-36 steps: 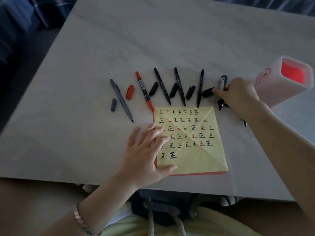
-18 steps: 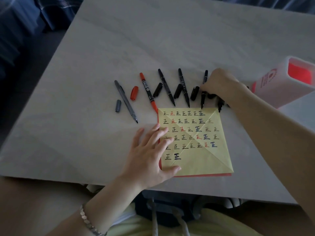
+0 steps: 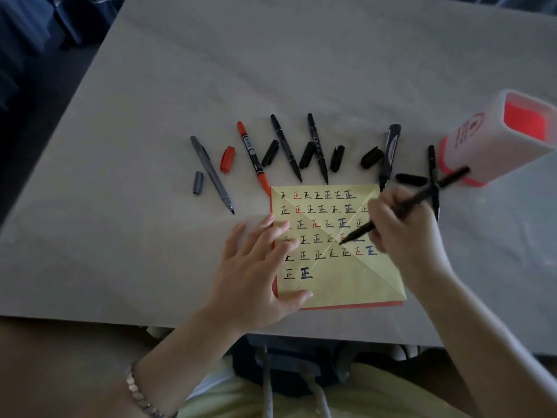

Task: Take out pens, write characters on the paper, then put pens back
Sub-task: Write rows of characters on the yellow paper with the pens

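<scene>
While the left hand [image 3: 256,273] lies spread on the yellow paper [image 3: 346,279], the right hand [image 3: 401,233] pinches a black pen [image 3: 404,206].

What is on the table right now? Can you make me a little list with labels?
paper: yellow sheet with rows of written characters
left hand: flat on the paper's left edge
right hand: holds a black pen, tip above the paper
loose pens: grey pen, red pen, several black ones
caps: off, lying between the pens
pen holder: pink box on its side, right
</scene>
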